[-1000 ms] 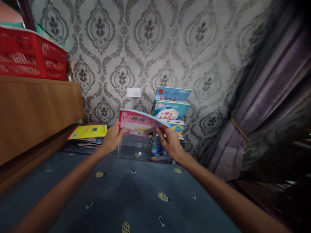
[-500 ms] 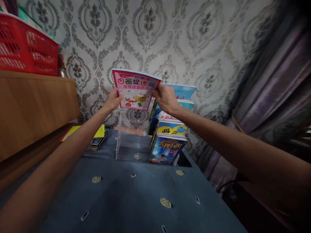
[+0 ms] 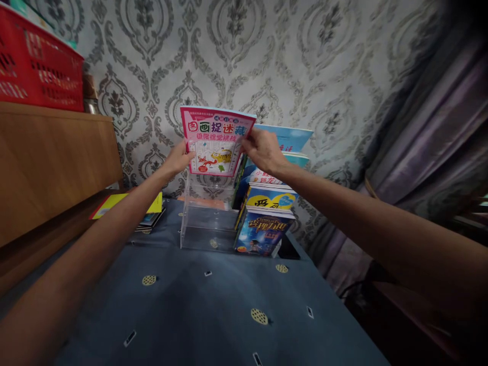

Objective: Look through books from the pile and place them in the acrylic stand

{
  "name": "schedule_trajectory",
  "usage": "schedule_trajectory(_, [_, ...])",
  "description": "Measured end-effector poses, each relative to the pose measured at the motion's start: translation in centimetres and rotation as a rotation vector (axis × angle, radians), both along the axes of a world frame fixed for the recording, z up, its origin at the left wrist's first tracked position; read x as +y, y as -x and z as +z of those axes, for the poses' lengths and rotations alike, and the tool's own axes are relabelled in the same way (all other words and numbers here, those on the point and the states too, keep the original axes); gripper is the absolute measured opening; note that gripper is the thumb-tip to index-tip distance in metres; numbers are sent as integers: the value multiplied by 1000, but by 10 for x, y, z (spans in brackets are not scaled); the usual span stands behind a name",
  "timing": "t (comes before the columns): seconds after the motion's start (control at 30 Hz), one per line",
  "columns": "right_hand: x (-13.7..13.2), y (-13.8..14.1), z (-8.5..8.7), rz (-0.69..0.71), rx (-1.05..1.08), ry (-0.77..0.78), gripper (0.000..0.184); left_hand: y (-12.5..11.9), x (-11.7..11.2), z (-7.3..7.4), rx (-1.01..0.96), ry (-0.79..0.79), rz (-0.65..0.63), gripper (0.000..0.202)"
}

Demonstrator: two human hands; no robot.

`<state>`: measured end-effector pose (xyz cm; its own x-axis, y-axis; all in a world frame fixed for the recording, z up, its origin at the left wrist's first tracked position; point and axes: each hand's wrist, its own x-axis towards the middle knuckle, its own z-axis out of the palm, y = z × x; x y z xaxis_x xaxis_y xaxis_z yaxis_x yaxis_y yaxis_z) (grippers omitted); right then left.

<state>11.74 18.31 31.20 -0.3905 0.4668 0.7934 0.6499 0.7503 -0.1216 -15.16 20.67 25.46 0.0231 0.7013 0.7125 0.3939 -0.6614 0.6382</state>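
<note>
A pink-bordered picture book [image 3: 215, 145] stands upright at the top tier of a clear stepped rack [image 3: 208, 223], its cover facing me. My left hand [image 3: 178, 158] pinches its left edge, and my right hand [image 3: 265, 150] grips the right edge near the upper corner. Whether its lower edge rests on the rack is hard to tell. On the rack's right half, blue books [image 3: 293, 140] stand at the back, partly behind my right hand. Lower down come a yellow-and-blue book [image 3: 269, 198] and, in front, a dark blue book [image 3: 263, 234].
A small stack topped by a yellow book [image 3: 114, 205] lies left of the rack. A wooden cabinet [image 3: 57, 162] at the left bears a red basket [image 3: 41, 66]. Blue patterned cloth [image 3: 202, 315] covers the table. Patterned wallpaper is behind, and a grey curtain [image 3: 412, 137] hangs at the right.
Both hands keep hold of the pink book, which sits almost the same over the rack. The view has shifted slightly, and the cover looks sharper and a little more upright.
</note>
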Motion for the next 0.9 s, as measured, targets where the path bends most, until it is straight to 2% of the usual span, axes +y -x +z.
schedule_trajectory(0.2, [19,2,7,12,52,-57,15,-10,-8,6,-25,151,-52,49])
schedule_trajectory(0.47, [21,8,17,-34,51,-96,28,-9,3,1,-30,274,-22,44])
schedule_trajectory(0.63, [27,5,16,-38,69,-121,22,-9,4,1,34,277,-102,48])
schedule_trajectory(0.9, [15,1,11,-150,28,-124,24,-10,0,4,127,271,-87,45])
